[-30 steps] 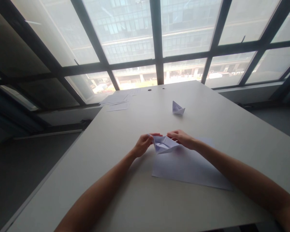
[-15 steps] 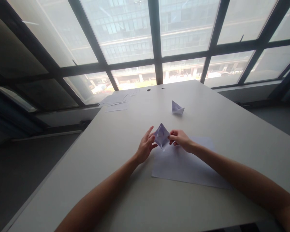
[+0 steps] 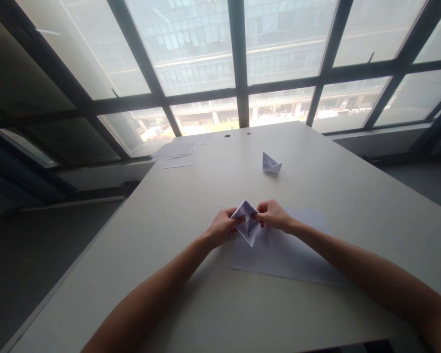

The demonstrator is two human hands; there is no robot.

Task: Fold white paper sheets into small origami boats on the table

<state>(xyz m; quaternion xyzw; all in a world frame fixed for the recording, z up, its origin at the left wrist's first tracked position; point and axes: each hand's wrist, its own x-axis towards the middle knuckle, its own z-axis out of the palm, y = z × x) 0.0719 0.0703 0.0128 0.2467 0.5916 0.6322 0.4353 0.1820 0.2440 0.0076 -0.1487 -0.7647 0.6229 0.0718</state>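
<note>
A folded piece of paper (image 3: 249,234), diamond-shaped with a hollow showing in its middle, is held between both hands above the table. My left hand (image 3: 222,227) grips its left side, with the thumb reaching into the hollow. At its right edge, my right hand (image 3: 273,214) pinches the paper between thumb and curled fingers. Beneath the hands lies a flat sheet of white paper (image 3: 279,257), partly covered by my right forearm. Farther back stands a finished-looking paper boat (image 3: 271,164), touched by neither hand.
Several loose white sheets (image 3: 178,156) lie at the far left of the white table (image 3: 191,196). Two small dark spots, one a round hole (image 3: 227,136), show near the far edge. Large framed windows (image 3: 202,49) stand behind the table.
The folded paper has come slightly lower and tilted, its hollow facing me more. My left fingers, earlier spread, have closed on its left side, thumb inside. My right hand keeps its pinch.
</note>
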